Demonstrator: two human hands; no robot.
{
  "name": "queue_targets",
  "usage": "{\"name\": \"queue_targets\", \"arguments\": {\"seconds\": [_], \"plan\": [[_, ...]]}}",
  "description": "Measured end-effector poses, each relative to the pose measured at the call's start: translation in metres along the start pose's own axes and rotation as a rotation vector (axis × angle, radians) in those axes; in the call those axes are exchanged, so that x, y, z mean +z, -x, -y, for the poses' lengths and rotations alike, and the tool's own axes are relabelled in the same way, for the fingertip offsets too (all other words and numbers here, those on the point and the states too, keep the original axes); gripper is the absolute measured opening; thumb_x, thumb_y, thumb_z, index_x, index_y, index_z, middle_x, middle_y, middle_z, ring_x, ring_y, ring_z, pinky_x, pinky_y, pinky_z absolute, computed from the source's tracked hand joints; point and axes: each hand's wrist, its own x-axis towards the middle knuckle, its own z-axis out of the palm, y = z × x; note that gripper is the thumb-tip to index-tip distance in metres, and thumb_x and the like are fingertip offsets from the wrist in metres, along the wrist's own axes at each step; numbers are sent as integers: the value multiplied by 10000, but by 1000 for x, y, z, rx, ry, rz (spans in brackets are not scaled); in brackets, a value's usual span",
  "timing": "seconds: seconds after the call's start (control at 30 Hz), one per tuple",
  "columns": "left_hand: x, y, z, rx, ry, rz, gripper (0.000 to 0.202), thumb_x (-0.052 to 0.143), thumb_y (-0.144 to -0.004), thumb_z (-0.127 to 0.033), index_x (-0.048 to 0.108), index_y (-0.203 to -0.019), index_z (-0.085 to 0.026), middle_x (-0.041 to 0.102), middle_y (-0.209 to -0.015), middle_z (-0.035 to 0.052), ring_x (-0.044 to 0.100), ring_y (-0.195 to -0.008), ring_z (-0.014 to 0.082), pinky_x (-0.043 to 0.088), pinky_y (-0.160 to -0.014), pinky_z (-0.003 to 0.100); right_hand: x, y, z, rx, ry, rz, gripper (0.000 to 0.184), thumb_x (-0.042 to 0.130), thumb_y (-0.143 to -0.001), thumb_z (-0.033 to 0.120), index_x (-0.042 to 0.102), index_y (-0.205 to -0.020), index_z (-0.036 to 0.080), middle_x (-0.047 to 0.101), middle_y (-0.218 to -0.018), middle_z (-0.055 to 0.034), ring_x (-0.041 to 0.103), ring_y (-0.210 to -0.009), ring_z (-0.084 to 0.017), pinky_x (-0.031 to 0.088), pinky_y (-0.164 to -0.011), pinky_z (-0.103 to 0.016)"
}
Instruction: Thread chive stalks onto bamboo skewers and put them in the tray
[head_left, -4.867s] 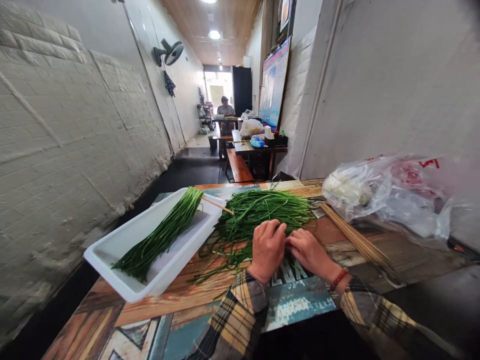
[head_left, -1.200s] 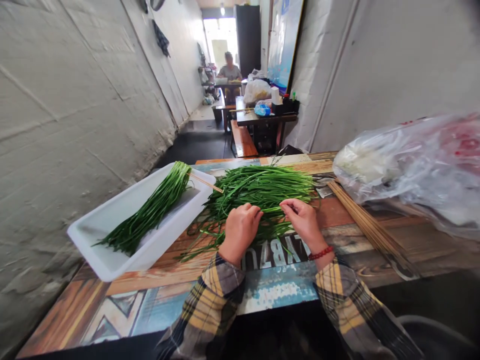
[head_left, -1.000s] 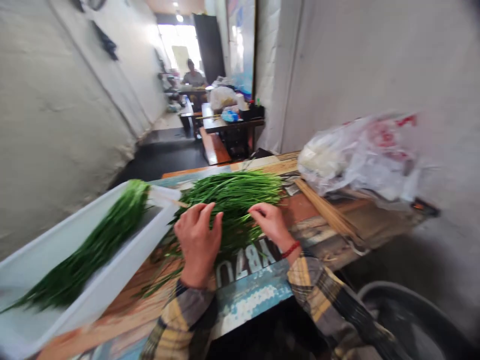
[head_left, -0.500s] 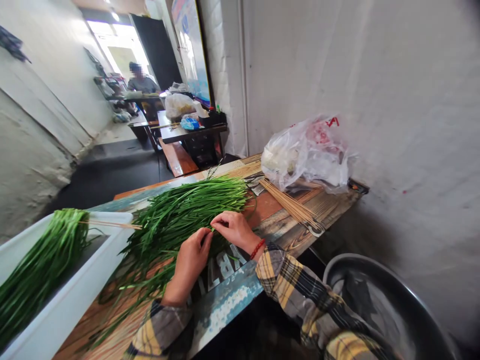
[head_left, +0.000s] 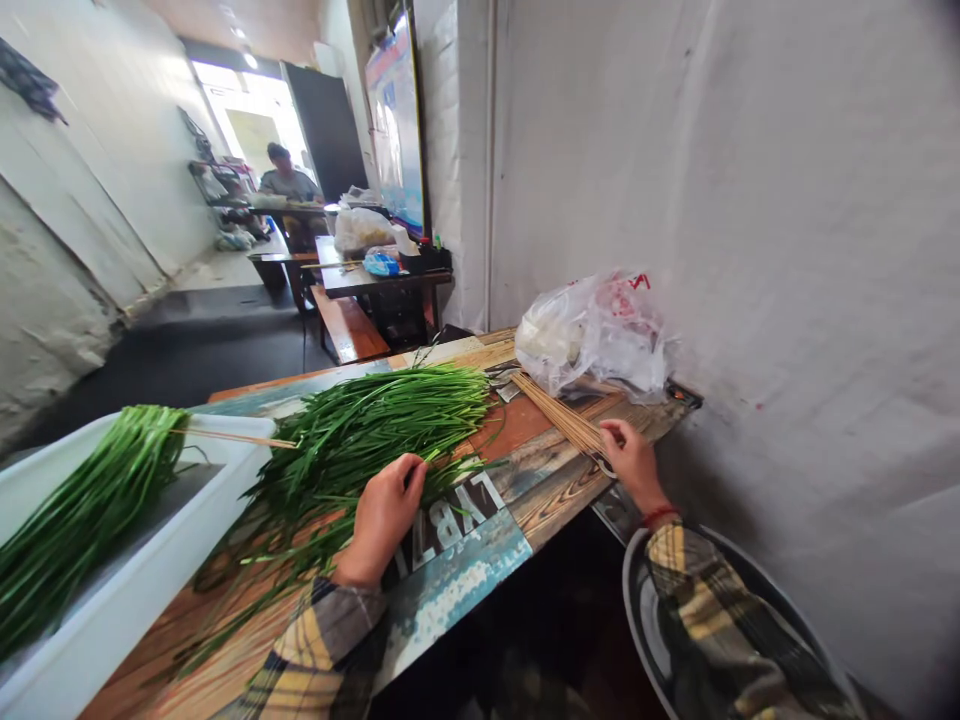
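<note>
My left hand [head_left: 386, 520] is closed in a pinch at the near edge of a pile of green garlic chives [head_left: 390, 415]. A few stalks seem caught in its fingers, though the palm hides most of them. My right hand [head_left: 634, 465], with a red bracelet at the wrist, is at the near end of a bundle of thin wooden skewers [head_left: 559, 415]. Its fingers are bent and slightly apart, and no skewer shows lifted in them. Further left, more chives [head_left: 97, 500] lie in a white plastic tub [head_left: 150, 595], with skewers [head_left: 240, 437] sticking out over its rim.
A clear plastic bag [head_left: 600, 335] stands by the wall at the back of the wood-patterned table [head_left: 517, 480]. Below its right edge is a large metal basin [head_left: 645, 610]. Further off are another table [head_left: 375, 280], a bench [head_left: 349, 325] and a seated person [head_left: 289, 180].
My right hand has left the left hand and moved right, to the near end of the skewers. My left hand stays pinched in nearly the same place.
</note>
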Motion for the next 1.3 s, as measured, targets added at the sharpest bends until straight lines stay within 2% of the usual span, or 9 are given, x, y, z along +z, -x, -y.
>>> {"name": "queue_targets", "arguments": {"seconds": [0.1,0.23,0.4,0.57,0.73,0.9,1.0,1.2,1.3], "plan": [[-3,2,-3,-14,-3,1,252,403,-902,-343,581,-808,-192,643,-766,36,584,-705,165,369,-641,246,-16,-9,-29,-2,89,20,292,468,-830,377,657,-910,168,697,-880,-98,638,-800,-223,481,-770,-365],[-3,4,-5,-18,-5,15,235,411,-907,-322,589,-820,-194,650,-774,34,592,-717,158,363,-641,236,-18,-15,-41,-21,167,87,246,509,-793,370,671,-815,186,688,-758,-60,629,-706,-203,465,-687,-316],[-2,4,-5,-20,-17,9,234,415,-912,-320,590,-820,-195,651,-774,37,593,-728,162,353,-638,236,-14,-10,-29,-94,243,108,282,459,-854,381,665,-844,189,691,-833,-69,625,-780,-195,439,-731,-293],[-3,6,-6,-10,-19,12,234,414,-914,-315,587,-810,-195,648,-774,35,591,-729,161,351,-636,235,-8,13,-13,-174,333,178,211,537,-829,373,657,-746,220,670,-752,-38,604,-760,-202,392,-722,-297],[-4,7,-6,-23,-23,9,209,423,-911,-289,589,-824,-197,662,-805,36,594,-743,160,357,-647,237,-5,30,-19,-186,514,179,196,497,-870,349,606,-772,220,662,-785,-35,614,-770,-206,373,-667,-290],[-3,8,-7,-33,-11,2,211,422,-912,-281,597,-833,-193,665,-818,40,596,-747,161,362,-654,243,-11,38,-28,-148,436,180,241,381,-926,350,555,-843,205,662,-808,-58,635,-767,-201,401,-660,-284],[-3,8,-7,-38,-1,-4,218,421,-914,-289,603,-839,-194,668,-828,42,597,-756,165,362,-653,248,-16,42,-25,-132,387,209,254,385,-920,395,553,-890,207,662,-836,-58,639,-758,-197,424,-668,-285],[-4,10,-8,-31,22,-24,222,430,-907,-286,611,-823,-190,665,-809,49,587,-751,167,362,-653,254,-18,48,-17,-150,395,213,274,372,-883,397,558,-800,214,636,-816,-76,639,-792,-223,451,-712,-323],[-2,11,-6,-19,87,-41,231,430,-902,-281,614,-801,-184,655,-782,44,572,-714,158,357,-640,253,-29,59,-15,-112,367,199,275,350,-874,412,547,-837,223,659,-819,-89,643,-764,-247,458,-683,-351]]}}
